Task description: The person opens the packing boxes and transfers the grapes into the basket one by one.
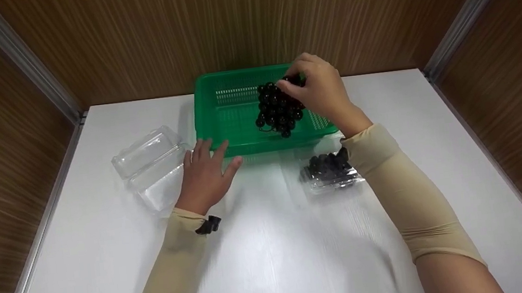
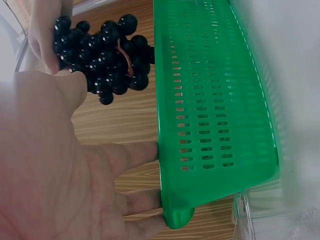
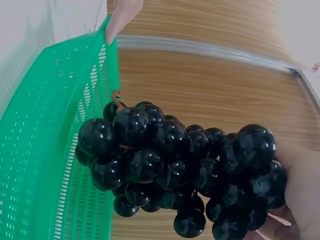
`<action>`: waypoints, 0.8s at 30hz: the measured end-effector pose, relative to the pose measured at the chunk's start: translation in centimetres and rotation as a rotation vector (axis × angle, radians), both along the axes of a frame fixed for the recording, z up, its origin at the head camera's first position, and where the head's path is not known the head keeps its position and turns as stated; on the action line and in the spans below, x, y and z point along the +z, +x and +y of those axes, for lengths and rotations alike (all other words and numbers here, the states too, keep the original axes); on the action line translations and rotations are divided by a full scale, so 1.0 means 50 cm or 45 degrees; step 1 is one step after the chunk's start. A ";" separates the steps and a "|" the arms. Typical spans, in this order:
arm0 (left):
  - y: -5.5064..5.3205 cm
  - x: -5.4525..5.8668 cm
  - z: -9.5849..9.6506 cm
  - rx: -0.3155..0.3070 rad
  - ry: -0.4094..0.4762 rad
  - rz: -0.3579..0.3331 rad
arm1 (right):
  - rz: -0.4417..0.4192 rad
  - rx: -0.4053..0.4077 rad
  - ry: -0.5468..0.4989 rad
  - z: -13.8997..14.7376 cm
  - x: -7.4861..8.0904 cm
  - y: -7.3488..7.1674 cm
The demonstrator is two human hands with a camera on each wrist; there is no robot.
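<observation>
White tabletop, under a perforated green basket. Clear plastic clamshell, hinged open, front-left of the basket. Clear container with dark contents, before the basket's right end. Left grip, fingers spread, tips at the basket's near rim. Right grip, pinching a black grape bunch, above the basket.

The black grapes look smooth and highly glossy; the green basket is perforated plastic with a soft sheen. The clear boxes look like thin, shiny plastic. The white table has a smooth, faintly reflective top. Panels show wood grain, edging strips grey metal, beige sleeves matt cloth.
</observation>
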State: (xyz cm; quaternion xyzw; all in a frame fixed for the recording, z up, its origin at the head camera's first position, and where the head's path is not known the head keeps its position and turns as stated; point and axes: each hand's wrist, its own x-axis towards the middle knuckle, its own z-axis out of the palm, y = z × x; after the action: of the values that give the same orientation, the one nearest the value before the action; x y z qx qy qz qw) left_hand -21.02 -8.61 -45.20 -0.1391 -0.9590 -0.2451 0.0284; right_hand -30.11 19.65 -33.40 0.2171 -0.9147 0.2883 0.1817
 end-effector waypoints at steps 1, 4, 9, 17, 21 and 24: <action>0.000 0.001 0.001 0.002 0.000 0.005 | -0.009 0.004 -0.009 0.000 -0.002 -0.005; -0.001 0.002 0.004 -0.001 -0.011 0.018 | -0.053 0.003 -0.026 0.001 -0.006 -0.016; -0.006 0.002 0.012 -0.006 -0.034 -0.001 | -0.130 -0.060 -0.027 0.006 -0.010 -0.033; -0.006 0.001 0.023 -0.011 -0.052 -0.014 | -0.152 -0.146 -0.036 0.000 -0.016 -0.066; -0.006 -0.003 0.023 0.002 -0.055 -0.016 | -0.128 -0.143 -0.061 -0.009 -0.033 -0.084; -0.004 -0.007 0.024 0.007 -0.047 -0.023 | -0.144 -0.140 -0.071 -0.011 -0.051 -0.095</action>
State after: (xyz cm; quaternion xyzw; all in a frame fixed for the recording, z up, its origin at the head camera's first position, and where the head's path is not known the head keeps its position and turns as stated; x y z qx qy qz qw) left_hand -21.25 -7.42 -45.54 -0.1348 -0.9640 -0.2285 0.0180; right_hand -34.86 19.10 -35.97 0.1447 -0.9256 0.3153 0.1512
